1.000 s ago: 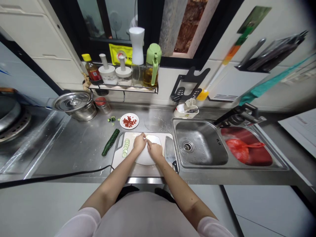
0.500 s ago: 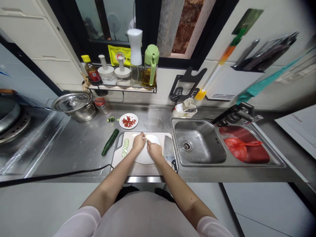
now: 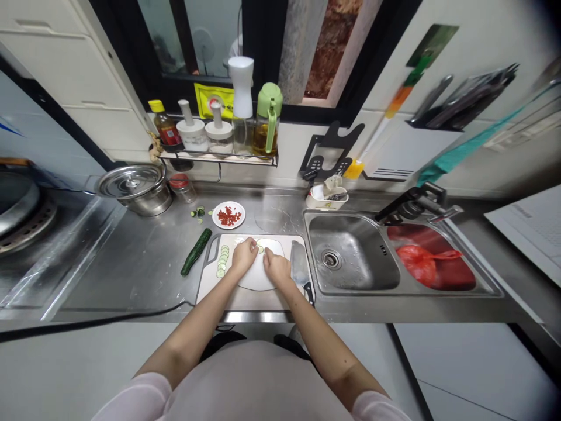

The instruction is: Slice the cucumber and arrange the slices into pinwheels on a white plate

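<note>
A white plate (image 3: 258,282) lies on the light cutting board (image 3: 230,295), and both my hands are over it. My left hand (image 3: 244,256) is closed in a pinch at a thin cucumber slice (image 3: 260,248) near the plate's far edge. Just right of that slice is my right hand (image 3: 277,268), its fingers curled together; anything between them is too small to make out. A row of cucumber slices (image 3: 222,260) overlaps along the board's left side. On the right side rests a cleaver (image 3: 300,262) with a black handle. Left of the board lies a dark green cucumber (image 3: 196,252).
Behind the board sits a small white dish (image 3: 228,215) of chopped red pieces, with cucumber ends (image 3: 200,210) beside it. A double sink (image 3: 355,251) is to the right, a red bag (image 3: 418,263) in its far basin. A lidded pot (image 3: 140,190) stands back left. A black cable (image 3: 109,318) crosses the front edge.
My hands have drawn slightly apart over the plate, and cucumber slices now show between the fingertips. The view has shifted a little.
</note>
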The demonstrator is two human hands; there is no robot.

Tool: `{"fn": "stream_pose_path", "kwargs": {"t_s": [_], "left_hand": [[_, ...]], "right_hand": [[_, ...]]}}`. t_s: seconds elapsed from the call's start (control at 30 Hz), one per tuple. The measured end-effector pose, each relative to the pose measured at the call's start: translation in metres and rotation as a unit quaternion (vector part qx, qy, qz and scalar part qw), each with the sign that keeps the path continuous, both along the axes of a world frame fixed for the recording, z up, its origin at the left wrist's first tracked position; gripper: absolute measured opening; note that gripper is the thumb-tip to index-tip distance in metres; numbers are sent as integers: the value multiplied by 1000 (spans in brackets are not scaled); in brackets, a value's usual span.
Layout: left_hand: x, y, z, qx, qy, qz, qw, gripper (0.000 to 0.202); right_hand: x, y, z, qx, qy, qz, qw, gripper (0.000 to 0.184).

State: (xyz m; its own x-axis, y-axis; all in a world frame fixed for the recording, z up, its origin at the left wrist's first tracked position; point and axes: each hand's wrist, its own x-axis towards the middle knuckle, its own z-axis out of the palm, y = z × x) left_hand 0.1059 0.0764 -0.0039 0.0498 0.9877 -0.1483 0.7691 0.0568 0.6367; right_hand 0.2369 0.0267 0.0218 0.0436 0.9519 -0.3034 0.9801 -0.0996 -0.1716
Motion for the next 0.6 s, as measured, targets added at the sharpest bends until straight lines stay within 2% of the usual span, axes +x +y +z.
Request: {"fn": "stream_pose_path", "kwargs": {"t_s": [0.17, 0.33, 0.47, 0.6], "left_hand": [[-36, -45, 6, 4, -46, 49, 998, 20], [-80, -90, -4, -31, -37, 91, 995, 20], [-102, -105, -13, -62, -2, 130, 990, 21], [-108, -103, -11, -75, 50, 156, 984, 25]], "right_hand": [[23, -37, 9, 51, 42, -70, 995, 45], [50, -82, 2, 76, 77, -104, 989, 42], [57, -94, -7, 72, 89, -105, 988, 42], [45, -88, -10, 73, 104, -80, 989, 41]]}}
